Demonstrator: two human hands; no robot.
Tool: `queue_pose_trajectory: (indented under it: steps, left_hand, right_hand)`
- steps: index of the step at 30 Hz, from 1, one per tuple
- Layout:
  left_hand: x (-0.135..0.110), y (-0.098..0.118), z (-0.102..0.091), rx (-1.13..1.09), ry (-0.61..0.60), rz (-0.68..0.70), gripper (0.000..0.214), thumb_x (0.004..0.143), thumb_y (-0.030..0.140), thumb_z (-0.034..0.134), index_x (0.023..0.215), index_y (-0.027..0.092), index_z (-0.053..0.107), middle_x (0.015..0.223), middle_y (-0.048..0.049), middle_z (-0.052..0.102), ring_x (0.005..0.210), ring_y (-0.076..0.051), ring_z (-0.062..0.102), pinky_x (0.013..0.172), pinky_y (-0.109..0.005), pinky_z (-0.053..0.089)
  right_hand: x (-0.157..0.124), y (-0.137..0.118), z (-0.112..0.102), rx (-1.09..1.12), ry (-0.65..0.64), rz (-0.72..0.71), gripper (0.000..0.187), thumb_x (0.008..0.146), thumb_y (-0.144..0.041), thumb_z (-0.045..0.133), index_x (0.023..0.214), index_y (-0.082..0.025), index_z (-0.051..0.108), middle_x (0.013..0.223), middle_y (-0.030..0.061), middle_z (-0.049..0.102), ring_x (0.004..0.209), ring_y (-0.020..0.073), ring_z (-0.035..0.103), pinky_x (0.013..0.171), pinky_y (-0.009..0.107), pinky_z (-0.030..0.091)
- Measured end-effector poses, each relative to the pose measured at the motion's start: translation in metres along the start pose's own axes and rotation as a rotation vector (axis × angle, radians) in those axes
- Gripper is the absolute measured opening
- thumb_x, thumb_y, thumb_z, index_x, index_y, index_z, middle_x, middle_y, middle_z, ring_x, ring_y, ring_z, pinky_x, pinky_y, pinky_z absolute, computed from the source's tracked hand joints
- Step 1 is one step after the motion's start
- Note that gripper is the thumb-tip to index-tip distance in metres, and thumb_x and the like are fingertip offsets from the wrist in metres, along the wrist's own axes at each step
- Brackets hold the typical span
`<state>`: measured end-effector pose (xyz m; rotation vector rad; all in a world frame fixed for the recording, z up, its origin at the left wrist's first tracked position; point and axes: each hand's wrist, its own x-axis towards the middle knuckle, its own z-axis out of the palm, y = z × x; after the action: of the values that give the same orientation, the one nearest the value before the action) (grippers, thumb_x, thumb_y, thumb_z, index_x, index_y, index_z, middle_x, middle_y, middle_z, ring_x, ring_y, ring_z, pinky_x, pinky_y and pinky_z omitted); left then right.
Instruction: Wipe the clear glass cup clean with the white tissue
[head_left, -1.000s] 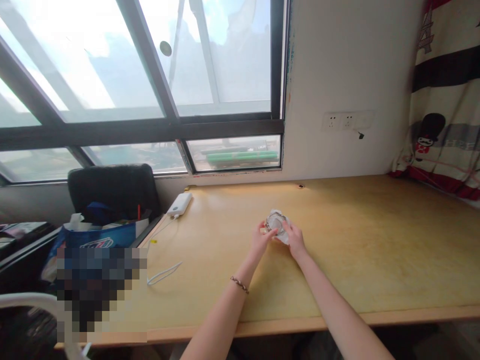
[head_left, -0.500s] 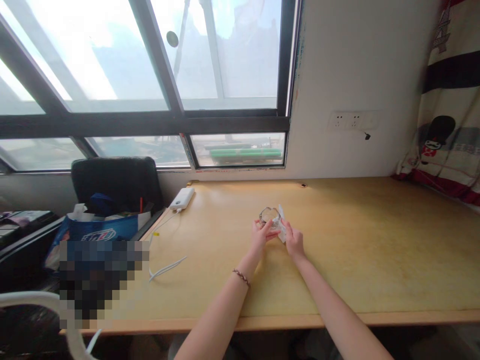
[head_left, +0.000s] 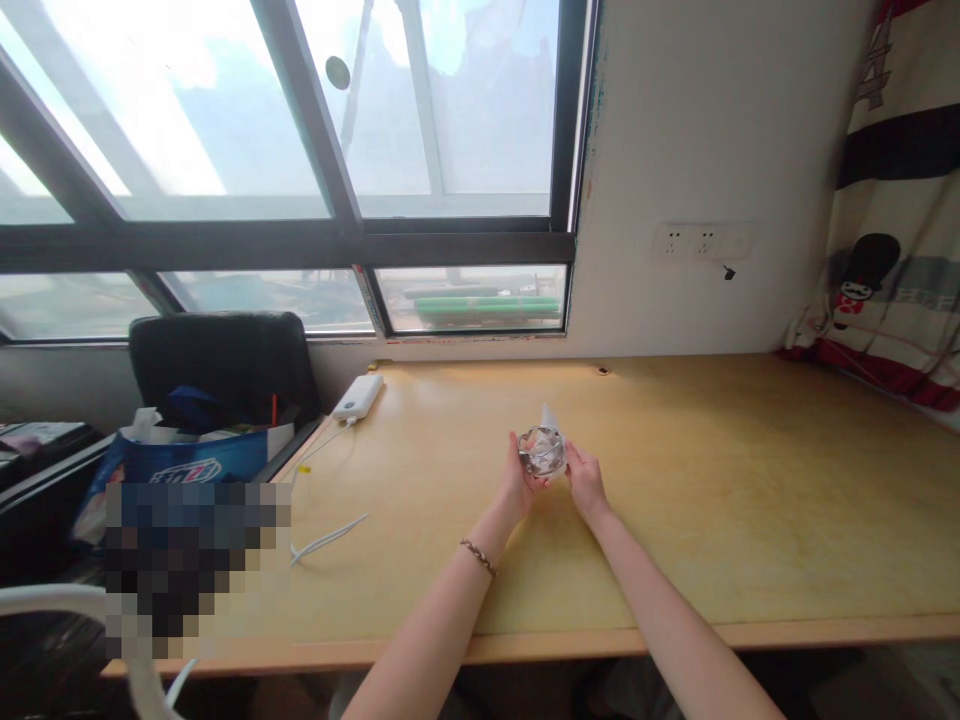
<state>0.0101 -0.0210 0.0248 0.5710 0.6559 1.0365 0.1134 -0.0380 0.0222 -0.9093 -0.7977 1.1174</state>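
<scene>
Just above the middle of the desk, both hands are close together around a small silver metal loop (head_left: 527, 462), shaped like a bracelet or watch band; its exact kind is too small to make out. My left hand (head_left: 517, 487) cradles the loop from the left and below, thumb raised along its side. A thin white tissue (head_left: 550, 418) passes against the loop, one corner sticking up behind it. At the right side, my right hand (head_left: 587, 482) is closed, its fingertips pinching the tissue against the loop's edge. A braided bracelet (head_left: 478, 556) circles my left wrist.
The wooden desk (head_left: 712, 500) reaches to the wall and window. A white power bank (head_left: 358, 397) with a white cable (head_left: 330, 537) lies at its left. Beyond that edge are a black chair (head_left: 221, 355) and a blue bag (head_left: 202, 455). A white curved tube (head_left: 60, 600) crosses the lower left.
The silver loop has tilted and come lower in my left hand. The tissue now lies within and behind it, and my left thumb has shifted to the loop's left side.
</scene>
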Motion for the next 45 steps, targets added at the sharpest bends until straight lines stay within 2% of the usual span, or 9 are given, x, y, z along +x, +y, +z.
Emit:
queue_pose_trajectory:
  steps: [3, 5, 8, 14, 23, 30, 34, 38, 45]
  left_hand:
    - [-0.003, 0.000, 0.001, 0.026, -0.089, 0.010, 0.053, 0.068, 0.061, 0.048, 0.095, 0.015, 0.054, 0.077, -0.0068, 0.062, 0.047, -0.008, 0.053, 0.046, -0.022, 0.045]
    - [-0.006, 0.000, 0.004, 0.063, -0.134, 0.039, 0.044, 0.065, 0.044, 0.063, 0.097, 0.016, 0.051, 0.081, -0.0053, 0.061, 0.051, -0.007, 0.054, 0.053, -0.022, 0.047]
    - [-0.009, 0.000, 0.009, 0.109, -0.137, 0.114, 0.050, 0.060, 0.025, 0.070, 0.103, 0.019, 0.045, 0.091, -0.0052, 0.059, 0.060, -0.008, 0.057, 0.056, -0.020, 0.047]
    - [-0.003, -0.001, 0.004, 0.228, 0.085, 0.341, 0.060, 0.056, 0.024, 0.073, 0.101, 0.021, 0.033, 0.098, -0.0062, 0.055, 0.077, -0.014, 0.059, 0.060, -0.025, 0.049]
    - [0.000, -0.001, 0.001, 0.466, 0.094, 0.652, 0.061, 0.055, 0.024, 0.073, 0.101, 0.019, 0.033, 0.103, -0.0087, 0.054, 0.094, -0.018, 0.056, 0.083, -0.032, 0.043]
    - [-0.002, 0.006, -0.001, 0.413, 0.041, 0.419, 0.044, 0.062, 0.030, 0.067, 0.099, 0.016, 0.049, 0.097, -0.0094, 0.060, 0.087, -0.020, 0.059, 0.076, -0.033, 0.047]
    - [-0.002, 0.006, -0.001, 0.200, -0.017, 0.283, 0.042, 0.067, 0.034, 0.063, 0.102, 0.018, 0.046, 0.103, -0.0095, 0.058, 0.085, -0.021, 0.060, 0.073, -0.038, 0.050]
    - [-0.001, 0.006, -0.003, 0.027, -0.050, 0.274, 0.036, 0.070, 0.033, 0.061, 0.097, 0.019, 0.042, 0.103, -0.0080, 0.057, 0.087, -0.020, 0.060, 0.077, -0.042, 0.048]
    - [0.001, 0.012, -0.010, -0.084, -0.098, 0.111, 0.039, 0.075, 0.041, 0.052, 0.105, 0.017, 0.044, 0.099, -0.0107, 0.059, 0.077, -0.019, 0.063, 0.069, -0.031, 0.050]
  right_hand:
    - [0.003, 0.000, -0.001, 0.074, -0.024, -0.003, 0.032, 0.069, -0.043, 0.056, 0.085, -0.017, 0.065, 0.086, 0.0032, 0.067, 0.082, 0.0166, 0.060, 0.074, 0.026, 0.046]
    - [0.004, 0.001, -0.003, 0.122, -0.014, 0.018, 0.032, 0.068, -0.043, 0.057, 0.085, -0.017, 0.065, 0.087, 0.0039, 0.067, 0.080, 0.0164, 0.061, 0.073, 0.026, 0.047]
    - [0.005, 0.001, -0.006, 0.157, -0.029, 0.019, 0.032, 0.068, -0.040, 0.058, 0.088, -0.017, 0.064, 0.093, 0.0048, 0.066, 0.085, 0.0165, 0.060, 0.077, 0.027, 0.046]
    - [0.004, 0.008, -0.006, 0.073, -0.049, -0.012, 0.041, 0.064, -0.031, 0.064, 0.102, -0.017, 0.060, 0.104, 0.0054, 0.063, 0.097, 0.0178, 0.056, 0.084, 0.031, 0.043]
    - [0.002, 0.009, -0.003, 0.132, -0.040, 0.029, 0.044, 0.060, -0.028, 0.068, 0.103, -0.021, 0.060, 0.100, 0.0018, 0.064, 0.092, 0.0169, 0.058, 0.074, 0.025, 0.048]
    - [0.003, 0.002, -0.003, 0.283, -0.097, 0.063, 0.040, 0.064, -0.032, 0.066, 0.101, -0.021, 0.060, 0.103, 0.0033, 0.063, 0.094, 0.0170, 0.058, 0.082, 0.030, 0.045]
    - [0.003, 0.002, -0.004, 0.274, -0.096, 0.068, 0.037, 0.064, -0.031, 0.067, 0.099, -0.020, 0.062, 0.100, 0.0035, 0.065, 0.092, 0.0163, 0.058, 0.083, 0.029, 0.044]
    - [0.004, 0.003, -0.005, 0.255, -0.065, 0.077, 0.036, 0.060, -0.028, 0.069, 0.094, -0.019, 0.064, 0.092, 0.0026, 0.067, 0.088, 0.0156, 0.060, 0.081, 0.027, 0.045]
    - [0.003, 0.002, -0.003, 0.215, -0.054, 0.060, 0.030, 0.061, -0.030, 0.068, 0.089, -0.020, 0.066, 0.092, 0.0014, 0.067, 0.085, 0.0155, 0.060, 0.075, 0.026, 0.046]
